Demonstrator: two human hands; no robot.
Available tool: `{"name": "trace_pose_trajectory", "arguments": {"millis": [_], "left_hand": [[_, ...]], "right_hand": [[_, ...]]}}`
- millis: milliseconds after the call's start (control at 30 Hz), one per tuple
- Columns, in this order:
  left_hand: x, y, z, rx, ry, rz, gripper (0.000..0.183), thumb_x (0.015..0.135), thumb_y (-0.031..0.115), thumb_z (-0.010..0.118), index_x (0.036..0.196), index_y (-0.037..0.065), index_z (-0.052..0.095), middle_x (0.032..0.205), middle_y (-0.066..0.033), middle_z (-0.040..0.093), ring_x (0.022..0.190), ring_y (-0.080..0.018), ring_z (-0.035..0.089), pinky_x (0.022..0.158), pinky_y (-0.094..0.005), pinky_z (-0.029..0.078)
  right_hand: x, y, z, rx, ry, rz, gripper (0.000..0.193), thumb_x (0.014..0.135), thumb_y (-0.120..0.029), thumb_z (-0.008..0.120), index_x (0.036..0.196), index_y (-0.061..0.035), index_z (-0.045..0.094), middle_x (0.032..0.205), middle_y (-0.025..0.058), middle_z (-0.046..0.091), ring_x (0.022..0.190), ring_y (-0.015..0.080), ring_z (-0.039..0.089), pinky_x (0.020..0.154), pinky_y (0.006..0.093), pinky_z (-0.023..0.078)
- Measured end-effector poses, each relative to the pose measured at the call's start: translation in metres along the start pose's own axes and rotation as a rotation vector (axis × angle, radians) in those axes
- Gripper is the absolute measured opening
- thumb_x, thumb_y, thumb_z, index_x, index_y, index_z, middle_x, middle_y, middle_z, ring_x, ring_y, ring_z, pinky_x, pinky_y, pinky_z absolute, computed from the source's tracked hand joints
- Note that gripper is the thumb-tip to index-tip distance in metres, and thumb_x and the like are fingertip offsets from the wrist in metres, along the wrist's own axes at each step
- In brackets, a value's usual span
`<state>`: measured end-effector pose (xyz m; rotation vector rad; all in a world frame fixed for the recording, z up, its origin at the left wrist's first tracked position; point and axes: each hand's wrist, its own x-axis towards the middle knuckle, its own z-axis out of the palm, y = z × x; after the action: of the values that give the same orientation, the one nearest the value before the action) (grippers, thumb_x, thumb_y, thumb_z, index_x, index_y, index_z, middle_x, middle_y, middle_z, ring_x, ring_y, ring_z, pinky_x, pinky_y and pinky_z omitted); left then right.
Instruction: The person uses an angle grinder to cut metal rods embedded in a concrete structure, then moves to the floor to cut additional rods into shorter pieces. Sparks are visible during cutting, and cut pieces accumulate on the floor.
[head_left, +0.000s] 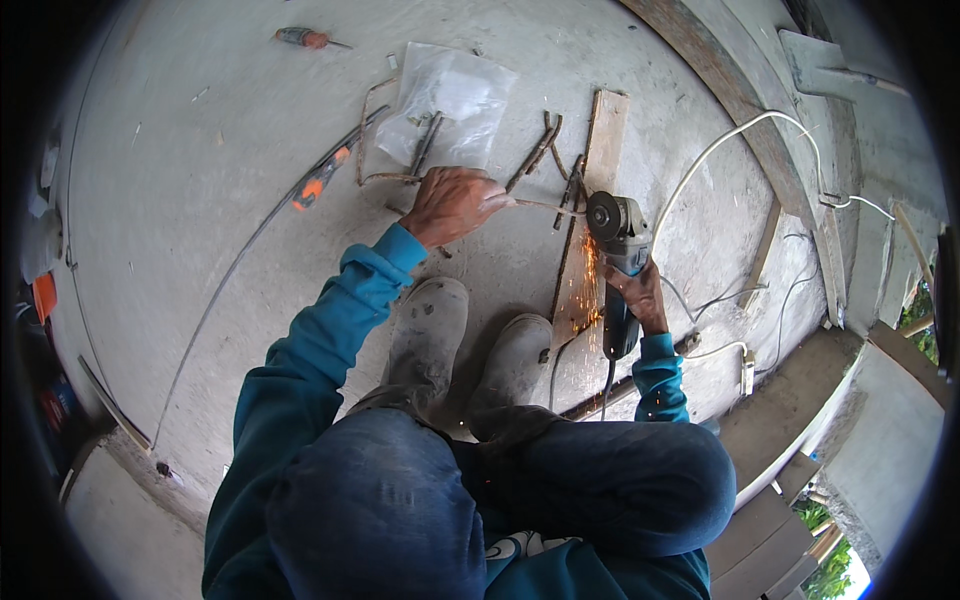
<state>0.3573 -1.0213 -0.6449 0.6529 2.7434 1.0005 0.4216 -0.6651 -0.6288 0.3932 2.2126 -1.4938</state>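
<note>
My left hand (455,206) is closed around a thin bent steel rod (545,207), whose right end lies over a wooden plank (606,140). To the left the rod bends upward into a hooked shape. My right hand (640,292) grips an angle grinder (624,240) by its body. The grinder's disc (603,214) meets the rod at the plank, and orange sparks (588,290) stream down toward me. Short cut rods (535,155) lie between my left hand and the plank. Another short rod (427,143) rests on a clear plastic bag (470,85).
An orange-and-black handled tool (316,185) lies left, beside a long thin rod (235,265). A screwdriver (305,38) is at the far left. A white cable (720,140) loops on the right. My boots (430,325) stand close to the plank. Wooden boards (700,60) edge the right side.
</note>
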Motion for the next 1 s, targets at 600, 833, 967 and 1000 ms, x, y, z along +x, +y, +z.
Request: {"name": "trace_pose_trajectory", "arguments": {"millis": [600,833,967,1000], "left_hand": [[0.002,0.0,0.0,0.027,-0.003,0.009,0.021,0.092,0.031,0.069,0.095,0.011,0.074,0.082,-0.0097,0.069,0.074,-0.0288,0.066,0.067,-0.042,0.051],[0.002,0.002,-0.001,0.018,0.01,0.009,0.027,0.094,0.037,0.065,0.092,0.011,0.075,0.08,-0.0102,0.069,0.074,-0.0291,0.067,0.07,-0.0427,0.051],[0.002,0.002,-0.003,0.007,-0.061,-0.046,0.023,0.093,0.035,0.067,0.097,0.013,0.075,0.083,-0.0104,0.068,0.078,-0.0301,0.065,0.071,-0.0445,0.049],[0.001,0.002,-0.004,0.019,-0.065,-0.055,0.023,0.093,0.035,0.067,0.097,0.013,0.075,0.083,-0.0104,0.068,0.077,-0.0301,0.065,0.071,-0.0444,0.049]], "right_hand": [[0.002,0.011,-0.006,-0.126,0.034,0.043,0.053,0.076,-0.019,0.085,0.12,0.0003,0.064,0.108,0.0082,0.072,0.092,0.0164,0.066,0.084,0.0319,0.053],[-0.001,0.0,-0.002,-0.095,0.045,0.041,0.049,0.075,-0.012,0.085,0.117,0.0005,0.063,0.107,0.0094,0.073,0.09,0.0162,0.068,0.08,0.0314,0.055],[0.001,0.007,-0.004,-0.051,0.014,0.017,0.051,0.076,-0.014,0.084,0.12,0.0,0.063,0.109,0.0086,0.072,0.093,0.0163,0.066,0.082,0.0316,0.054],[0.0,0.009,-0.003,-0.035,0.002,0.021,0.051,0.077,-0.016,0.083,0.12,-0.0005,0.063,0.11,0.0078,0.071,0.094,0.0163,0.065,0.084,0.032,0.053]]}}
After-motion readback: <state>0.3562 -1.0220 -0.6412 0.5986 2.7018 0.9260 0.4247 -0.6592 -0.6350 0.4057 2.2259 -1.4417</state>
